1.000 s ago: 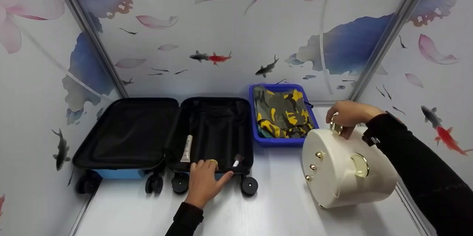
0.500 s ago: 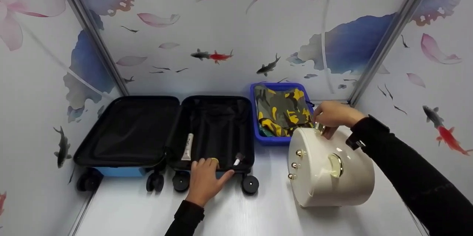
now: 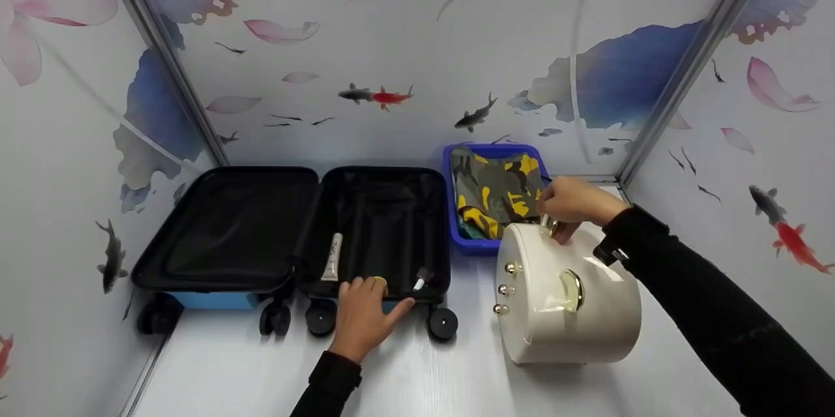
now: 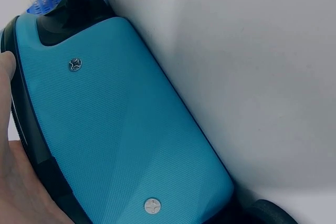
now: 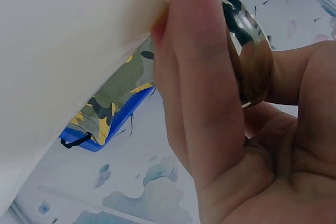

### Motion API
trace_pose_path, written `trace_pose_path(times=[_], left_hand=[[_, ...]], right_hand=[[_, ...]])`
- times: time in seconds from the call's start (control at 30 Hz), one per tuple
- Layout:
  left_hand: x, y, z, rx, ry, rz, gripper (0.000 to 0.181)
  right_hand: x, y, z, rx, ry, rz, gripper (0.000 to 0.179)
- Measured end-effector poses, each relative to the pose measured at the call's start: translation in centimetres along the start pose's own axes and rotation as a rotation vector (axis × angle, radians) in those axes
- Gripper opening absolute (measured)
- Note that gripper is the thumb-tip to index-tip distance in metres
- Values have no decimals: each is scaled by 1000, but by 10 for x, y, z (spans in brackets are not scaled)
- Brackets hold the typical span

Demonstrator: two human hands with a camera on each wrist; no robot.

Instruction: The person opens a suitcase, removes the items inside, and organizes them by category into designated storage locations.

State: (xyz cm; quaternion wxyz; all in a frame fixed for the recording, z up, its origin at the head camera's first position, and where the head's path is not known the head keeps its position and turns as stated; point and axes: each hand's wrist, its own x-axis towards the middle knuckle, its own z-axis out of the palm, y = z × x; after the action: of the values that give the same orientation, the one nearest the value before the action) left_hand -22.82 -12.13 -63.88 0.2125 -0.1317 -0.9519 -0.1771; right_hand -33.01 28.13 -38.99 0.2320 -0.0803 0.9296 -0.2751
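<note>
1 tube (image 3: 332,258) in suitcase (image 3: 391,208), left grip (image 3: 362,320) apart on rim (image 4: 32,135), cloth (image 3: 496,192) in basket (image 3: 479,248), right grip (image 3: 574,203) clamped on case handle (image 5: 253,59)

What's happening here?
A person has both hands in use. The right hand grips the gold handle on top of a cream round case; I can't tell whether its base is off the surface. The left hand rests over the near rim of an open suitcase, which holds a tube and a small white-tipped item. Behind the case, a blue basket holds camouflage cloth.
</note>
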Motion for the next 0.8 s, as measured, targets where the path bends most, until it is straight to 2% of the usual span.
trace_pose_path(times=[0.1,0.23,0.4,0.53,0.67,0.8], left_hand=[[0,1,0,9,-3,-4,61],[0,1,0,20,-9,-10,60],[0,2,0,17,-4,-9,60],[0,2,-3,12,-20,-14,60],[4,4,-8,-11,-59,-23,57],[10,13,-13,-89,-80,-27,48]], right_hand=[[-1,2,2,10,13,9,32],[-2,8,4,37,41,21,44],[-8,21,3,39,92,-6,58],[-14,32,0,-10,75,-55,67],[-20,39,-2,-55,42,-117,68],[-22,40,-1,-81,24,-160,66]])
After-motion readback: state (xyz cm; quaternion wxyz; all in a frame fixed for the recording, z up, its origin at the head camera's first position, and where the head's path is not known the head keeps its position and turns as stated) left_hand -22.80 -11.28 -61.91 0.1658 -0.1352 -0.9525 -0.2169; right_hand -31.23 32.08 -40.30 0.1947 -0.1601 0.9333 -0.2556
